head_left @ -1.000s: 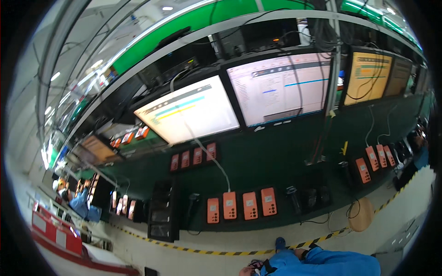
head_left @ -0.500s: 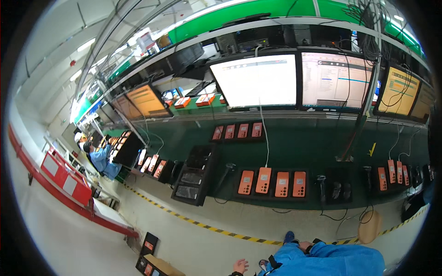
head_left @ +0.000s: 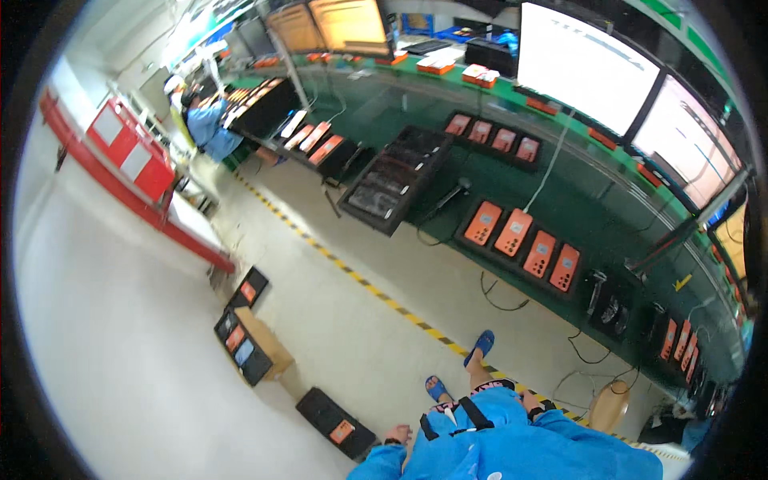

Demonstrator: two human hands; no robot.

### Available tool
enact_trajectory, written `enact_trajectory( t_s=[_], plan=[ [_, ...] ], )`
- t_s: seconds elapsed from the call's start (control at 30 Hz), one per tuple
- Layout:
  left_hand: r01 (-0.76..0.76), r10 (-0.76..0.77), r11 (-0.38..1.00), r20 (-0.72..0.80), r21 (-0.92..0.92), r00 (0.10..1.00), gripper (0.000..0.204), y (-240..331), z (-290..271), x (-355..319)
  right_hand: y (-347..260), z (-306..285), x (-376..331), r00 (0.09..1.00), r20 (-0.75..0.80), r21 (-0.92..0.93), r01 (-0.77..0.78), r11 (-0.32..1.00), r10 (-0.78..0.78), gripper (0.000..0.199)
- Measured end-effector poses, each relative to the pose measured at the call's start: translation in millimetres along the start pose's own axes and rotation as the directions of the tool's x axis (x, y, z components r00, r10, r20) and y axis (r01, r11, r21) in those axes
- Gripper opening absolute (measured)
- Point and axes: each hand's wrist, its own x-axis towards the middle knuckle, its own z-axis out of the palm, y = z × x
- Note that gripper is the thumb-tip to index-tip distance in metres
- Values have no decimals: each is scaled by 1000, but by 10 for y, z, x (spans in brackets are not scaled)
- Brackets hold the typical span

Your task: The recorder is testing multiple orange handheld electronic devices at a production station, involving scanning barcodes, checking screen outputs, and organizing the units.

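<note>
My left hand (head_left: 398,434) hangs low beside my blue smock (head_left: 472,448), apparently empty with its fingers loosely apart. A black tray (head_left: 320,408) on the floor is nearest to it, with an orange phone (head_left: 342,432) inside. Against my other side rests my right hand (head_left: 529,402); its fingers are too small and partly hidden to make out. Neither hand touches the green bench (head_left: 488,276). On that bench, in front of me, a black tray holds several orange phones (head_left: 539,254); a white cable runs to one of them (head_left: 513,232).
More black trays (head_left: 400,172) and a handheld scanner (head_left: 460,188) lie on the bench below bright monitors (head_left: 588,68). A cardboard box (head_left: 268,344) with trays stands on the floor by the white wall. A round wooden stool (head_left: 610,406) is at right. A co-worker (head_left: 212,132) sits far left.
My view has turned left and downward. The bench now slants across it, and more of the floor, the trays by the wall and my own body show. My left hand now hangs closer to my smock.
</note>
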Motion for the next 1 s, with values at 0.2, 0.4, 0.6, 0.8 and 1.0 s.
enact_trajectory(
  t_s=[0.2,0.4,0.6,0.8,1.0],
  plan=[
    [-262,296,911,-63,318,953,27,984,374,-18,-181,-76,30,998,-34,195,57,979,-51,31],
    [-376,357,904,126,205,926,21,1859,763,15,-159,-297,26,984,-170,221,97,970,-60,26],
    [-346,335,886,89,310,938,28,2322,889,196,-368,-499,439,991,-100,287,109,952,-84,27],
    [-199,159,859,125,472,979,28,3104,848,352,-514,-896,928,986,-162,294,4,956,45,27],
    [-513,469,814,215,271,857,25,4745,1494,183,-432,-1094,1187,958,-190,428,-114,896,213,32]
  ],
)
